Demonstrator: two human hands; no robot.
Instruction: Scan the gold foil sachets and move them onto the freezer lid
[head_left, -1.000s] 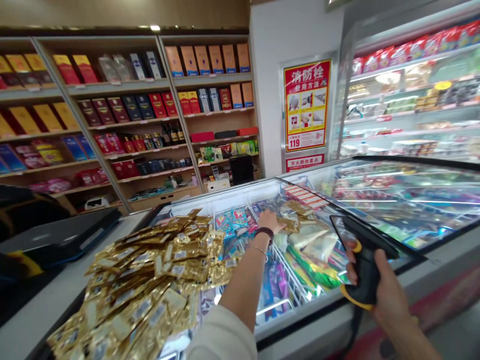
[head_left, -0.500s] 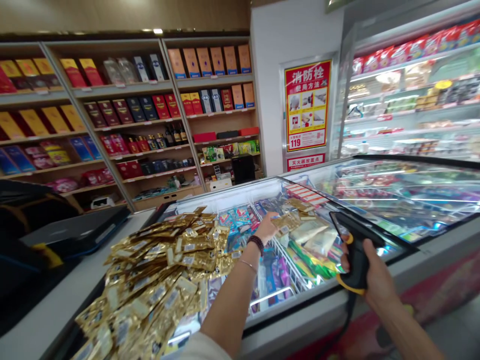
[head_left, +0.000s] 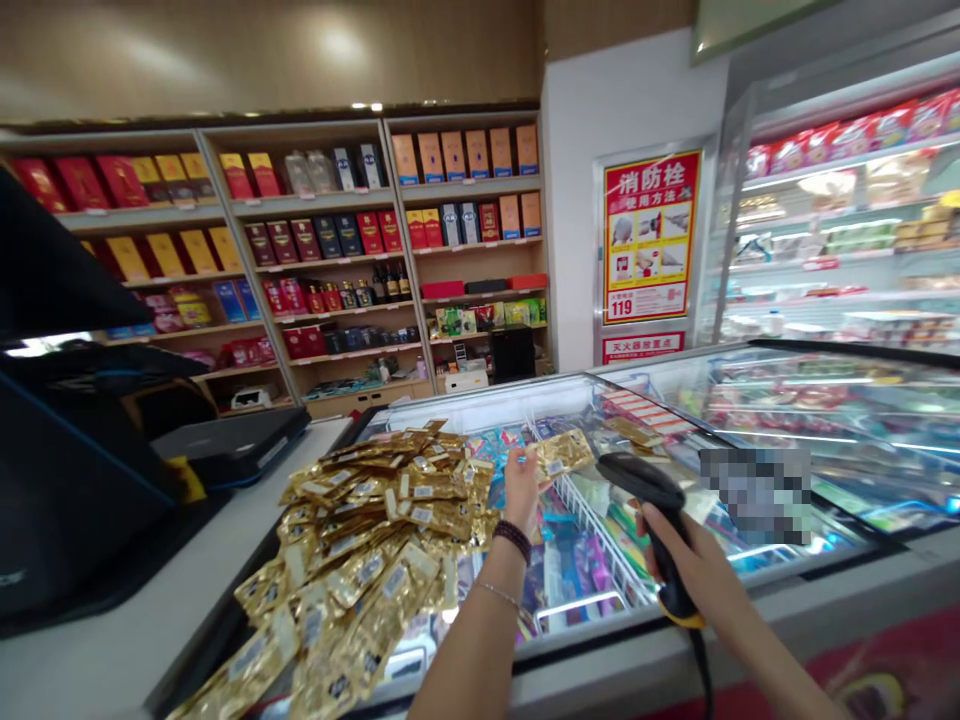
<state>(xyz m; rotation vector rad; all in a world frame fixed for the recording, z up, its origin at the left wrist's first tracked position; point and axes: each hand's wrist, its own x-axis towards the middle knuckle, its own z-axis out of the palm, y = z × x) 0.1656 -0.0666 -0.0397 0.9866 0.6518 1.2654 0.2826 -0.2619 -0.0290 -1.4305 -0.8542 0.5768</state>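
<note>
Between the fingers of my left hand [head_left: 523, 492] is one gold foil packet [head_left: 561, 455], held by its left end above the freezer with its pale label showing. My right hand [head_left: 686, 560] is wrapped around the handle of a black and yellow barcode scanner [head_left: 651, 490]. The scanner's head points left, close to the packet. A large heap of gold packets [head_left: 375, 510] lies on the freezer's glass top, left of my left forearm. A few more gold packets [head_left: 634, 432] lie on the glass beyond the scanner.
Under the glass, the chest freezer [head_left: 577, 640] holds colourful packages and a white wire divider [head_left: 600, 530]. A grey counter [head_left: 202, 560] with black equipment [head_left: 232, 445] stands at left. Shelves of boxes [head_left: 322, 240] line the back wall, and a lit refrigerated case [head_left: 847, 220] stands at right.
The scanner has moved left toward the packet and turned to face it. My left hand has drawn the packet slightly back. The whole view has shifted, showing more of the left side.
</note>
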